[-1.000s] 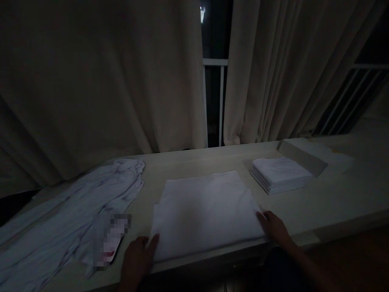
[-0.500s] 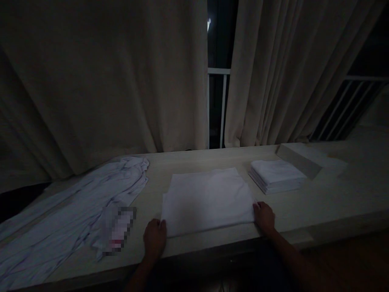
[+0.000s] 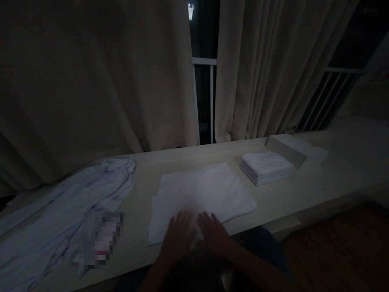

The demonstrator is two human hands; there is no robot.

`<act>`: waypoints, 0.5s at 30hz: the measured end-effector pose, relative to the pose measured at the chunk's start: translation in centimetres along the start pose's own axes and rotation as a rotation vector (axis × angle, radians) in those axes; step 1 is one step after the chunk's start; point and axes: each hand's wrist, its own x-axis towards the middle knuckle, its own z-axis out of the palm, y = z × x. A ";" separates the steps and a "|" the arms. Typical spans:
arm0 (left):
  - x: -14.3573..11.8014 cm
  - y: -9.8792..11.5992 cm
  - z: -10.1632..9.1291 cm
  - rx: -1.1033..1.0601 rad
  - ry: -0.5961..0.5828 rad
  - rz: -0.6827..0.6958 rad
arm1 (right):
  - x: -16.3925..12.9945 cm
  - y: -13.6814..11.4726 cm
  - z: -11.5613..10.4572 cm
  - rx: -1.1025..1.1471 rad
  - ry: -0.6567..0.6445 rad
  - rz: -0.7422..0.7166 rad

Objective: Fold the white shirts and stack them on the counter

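A white cloth, folded flat into a rectangle, lies on the pale wooden table in front of me. My left hand and my right hand rest palm down side by side on its near middle edge, fingers spread and pointing away from me. Neither hand grips anything. The room is dim, so finger detail is faint.
A neat stack of folded white cloths sits to the right, with a pale box behind it. Crumpled white fabric spreads over the table's left side. Beige curtains hang behind, with a dark window gap.
Both hands left the cloth's near corners and came together at the middle of its near edge, now lying flat on it. The view shifted slightly.
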 end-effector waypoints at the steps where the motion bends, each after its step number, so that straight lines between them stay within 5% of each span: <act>1: -0.5 -0.4 0.3 0.013 0.017 -0.014 | -1.4 1.6 -0.8 -0.016 -0.020 0.039; 8: -1.7 -0.7 0.4 0.036 0.069 -0.111 | -8.8 12.4 -4.4 -0.187 -0.042 0.502; 15: -1.3 -0.5 0.3 0.075 0.082 -0.127 | -9.1 13.2 -3.3 -0.232 0.068 0.641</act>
